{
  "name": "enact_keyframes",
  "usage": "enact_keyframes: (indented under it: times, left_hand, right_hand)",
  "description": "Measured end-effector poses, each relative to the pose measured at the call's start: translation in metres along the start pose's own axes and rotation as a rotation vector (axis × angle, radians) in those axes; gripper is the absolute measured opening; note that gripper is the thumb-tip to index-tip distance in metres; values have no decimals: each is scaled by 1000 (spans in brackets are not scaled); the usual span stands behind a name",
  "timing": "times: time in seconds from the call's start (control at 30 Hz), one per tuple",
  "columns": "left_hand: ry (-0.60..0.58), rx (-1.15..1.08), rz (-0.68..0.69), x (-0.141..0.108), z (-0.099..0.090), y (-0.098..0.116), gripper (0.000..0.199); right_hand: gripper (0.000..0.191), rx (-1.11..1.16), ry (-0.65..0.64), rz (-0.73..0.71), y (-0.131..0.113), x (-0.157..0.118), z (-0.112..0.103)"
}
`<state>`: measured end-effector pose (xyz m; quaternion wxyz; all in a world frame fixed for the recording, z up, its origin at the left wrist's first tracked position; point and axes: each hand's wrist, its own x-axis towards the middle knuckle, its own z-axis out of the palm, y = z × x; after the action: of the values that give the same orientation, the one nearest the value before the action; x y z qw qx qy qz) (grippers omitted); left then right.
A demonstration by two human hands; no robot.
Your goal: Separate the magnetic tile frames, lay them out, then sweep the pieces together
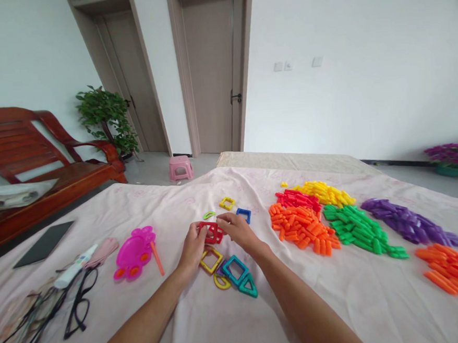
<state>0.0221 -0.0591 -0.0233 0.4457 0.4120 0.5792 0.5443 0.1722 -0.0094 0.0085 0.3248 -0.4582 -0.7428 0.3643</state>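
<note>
Red frame-shaped pieces [208, 232] are held between my two hands above the cloth. My left hand [194, 243] is closed on their left side. At their right edge, my right hand [236, 229] has its fingers bent together against the red pieces. Just below lie a yellow square frame [211, 260], a teal square frame [235, 270], a teal triangle [248, 285] and a yellow curved piece [221, 282], with a purple piece partly hidden among them. Beyond my hands are a light green piece [209, 214], a yellow square [227, 203] and a blue square [243, 215].
Piles of orange [301, 226], red, yellow, green [362, 230] and purple [408, 217] pieces lie right, with more orange at the far right. To the left are a magenta tray [132, 254], an orange stick [157, 258], black glasses [81, 302], a white tube [75, 267] and a dark tablet [44, 244].
</note>
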Motion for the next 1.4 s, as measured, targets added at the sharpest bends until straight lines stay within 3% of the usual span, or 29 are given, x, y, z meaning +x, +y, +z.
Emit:
enact_keyframes:
  times: [0.1,0.23,0.37,0.47,0.57,0.67,0.83,0.93,1.03,1.27,1.4]
  left_hand:
    - [-106,45,40,-1,-3,4,40]
    - [-141,317,208,-12,-27,10,46]
    - [-295,712,339,-36,-47,12,61]
    - [-361,877,375,-49,-43,12,58]
    - [-331,913,366,-47,-37,13,52]
    - [-318,676,243,-35,-40,17,49]
    - [-369,-101,-267,-17,-50,21,38]
    - [-360,-374,-432,-17,-46,21,35]
    - [-379,-461,-468,-20,-36,20,33]
    - [-258,-573,-457,-25,-7,17,29]
    - [-248,-569,-378,-28,6,15,29]
  right_hand:
    - [22,157,-112,40,-1,-4,2]
    - [23,450,-56,225,13,-8,2]
    - [31,686,-20,341,27,-13,2]
    - [36,741,-9,359,29,-17,7]
    - [40,761,-5,360,30,-20,11]
    - [42,809,12,343,32,-21,10]
    - [44,904,37,317,32,-24,9]
    - [47,959,-7,284,25,-25,12]
    - [49,947,22,254,19,-27,18]
    - [44,716,105,201,18,-27,26]
    - [41,581,102,145,18,-27,20]
